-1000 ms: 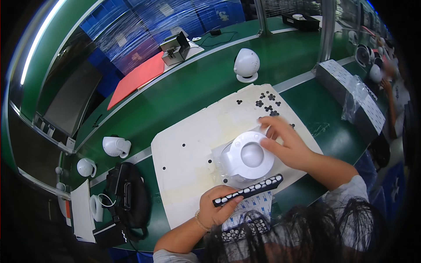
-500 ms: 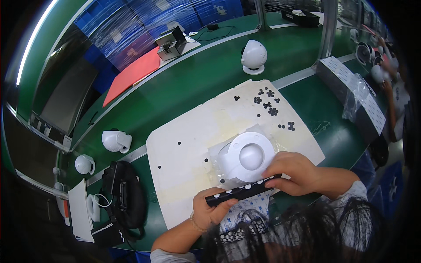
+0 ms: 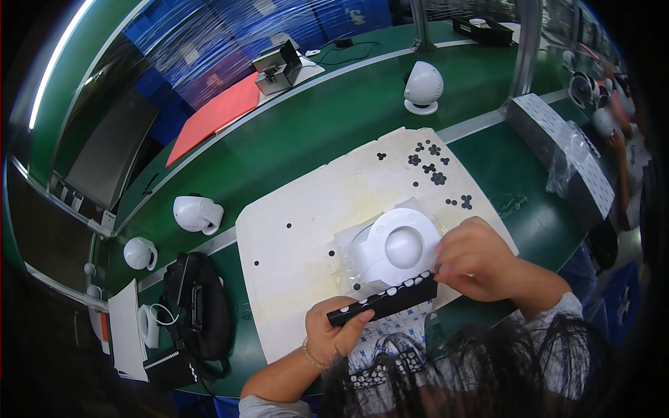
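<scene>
A black sheet of round adhesive pads [image 3: 401, 299], with white round gaps along its upper edge, is bent over in my left hand [image 3: 331, 327]. My left thumb presses on its front at the left end. By the sheet's right end, my right hand [image 3: 477, 261] pinches a small black pad [image 3: 437, 267] between thumb and fingertips, its outline partly hidden. Just beyond the sheet, a white rounded device [image 3: 404, 247] lies on clear plastic film with its ring-shaped base facing up. A patterned backing sheet [image 3: 390, 341] hangs below my hands, partly hidden by hair.
Loose black pads [image 3: 438, 179] lie on the pale board [image 3: 300, 195], several in clusters. White devices stand at the back [image 3: 424, 87] and left [image 3: 197, 214]. A black bag [image 3: 202, 313] sits left of the board; a long box [image 3: 564, 157] lies right. Another person's arm [image 3: 622, 160] shows far right.
My right hand has let go of the sheet's right end and moved slightly up and right, fingers now pinched. The sheet's right part has opened out wider. The view has shifted slightly.
</scene>
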Demonstrator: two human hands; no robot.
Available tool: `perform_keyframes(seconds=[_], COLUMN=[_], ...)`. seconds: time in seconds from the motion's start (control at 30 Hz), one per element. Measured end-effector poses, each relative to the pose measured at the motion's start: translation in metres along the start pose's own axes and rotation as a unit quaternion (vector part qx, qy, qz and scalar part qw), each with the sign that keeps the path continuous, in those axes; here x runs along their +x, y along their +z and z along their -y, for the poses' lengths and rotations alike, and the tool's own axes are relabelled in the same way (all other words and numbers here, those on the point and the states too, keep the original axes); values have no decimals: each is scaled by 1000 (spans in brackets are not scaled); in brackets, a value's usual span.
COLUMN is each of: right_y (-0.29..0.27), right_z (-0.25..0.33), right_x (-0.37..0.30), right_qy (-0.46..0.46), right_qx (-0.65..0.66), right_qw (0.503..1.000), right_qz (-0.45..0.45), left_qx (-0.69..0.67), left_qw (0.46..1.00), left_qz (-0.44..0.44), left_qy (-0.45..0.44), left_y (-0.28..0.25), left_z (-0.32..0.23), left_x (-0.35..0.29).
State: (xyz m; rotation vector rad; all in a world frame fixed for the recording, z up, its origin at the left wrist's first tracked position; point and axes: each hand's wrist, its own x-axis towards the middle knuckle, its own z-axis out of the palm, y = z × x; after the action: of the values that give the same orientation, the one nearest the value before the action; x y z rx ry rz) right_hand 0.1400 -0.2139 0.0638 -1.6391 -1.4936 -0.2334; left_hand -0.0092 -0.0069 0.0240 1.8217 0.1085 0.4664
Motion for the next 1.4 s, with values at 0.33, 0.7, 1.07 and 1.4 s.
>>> perform_keyframes(seconds=[0.33,0.7,1.07,1.4], right_y=[23,20,12,13], right_z=[5,6,-23,-20], right_x=[0,7,33,29], right_qy=[-50,-239,217,159], right_qx=[124,93,292,94], right_qw=[984,962,930,983], right_qz=[-114,96,-56,-20], left_qx=[28,16,322,323], left_qw=[996,999,891,891], left_qz=[35,26,135,109], left_qy=[-81,-37,291,299], left_y=[0,3,-8,-5], left_z=[-10,-4,14,20], left_x=[1,1,10,7])
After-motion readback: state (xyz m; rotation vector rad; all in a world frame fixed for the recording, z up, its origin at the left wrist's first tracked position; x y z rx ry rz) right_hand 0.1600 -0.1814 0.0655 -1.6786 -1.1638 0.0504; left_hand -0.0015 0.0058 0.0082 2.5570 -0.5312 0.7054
